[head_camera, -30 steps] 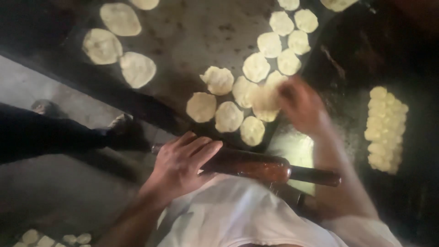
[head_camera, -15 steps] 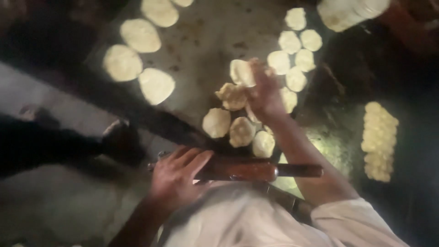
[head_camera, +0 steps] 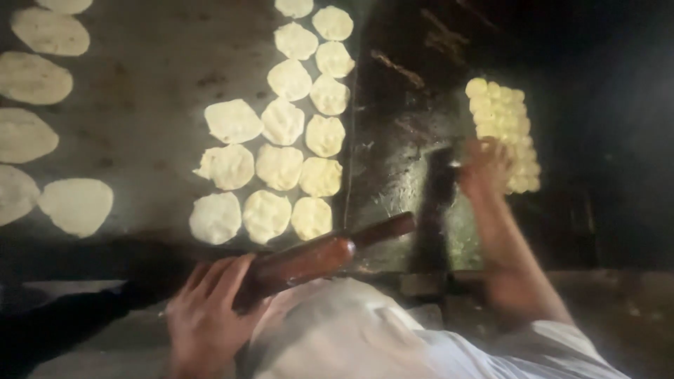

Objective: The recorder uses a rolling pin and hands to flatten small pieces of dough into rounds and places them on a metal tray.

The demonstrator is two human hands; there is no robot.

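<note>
I am resting my left hand (head_camera: 207,316) on the near end of a brown wooden rolling pin (head_camera: 309,258), fingers spread loosely over it rather than clenched; the pin is lying tilted along the near edge of the work board (head_camera: 151,105). My right hand (head_camera: 484,165) is reaching out to the right, touching a block of small dough balls (head_camera: 502,119) packed in rows on the dark counter (head_camera: 400,147) beyond the board's right edge; I cannot tell whether those fingers are pinching a ball. Flattened dough rounds (head_camera: 281,165) are sitting in three columns near the board's right edge, and larger ovals (head_camera: 31,77) are lying along its left edge.
</note>
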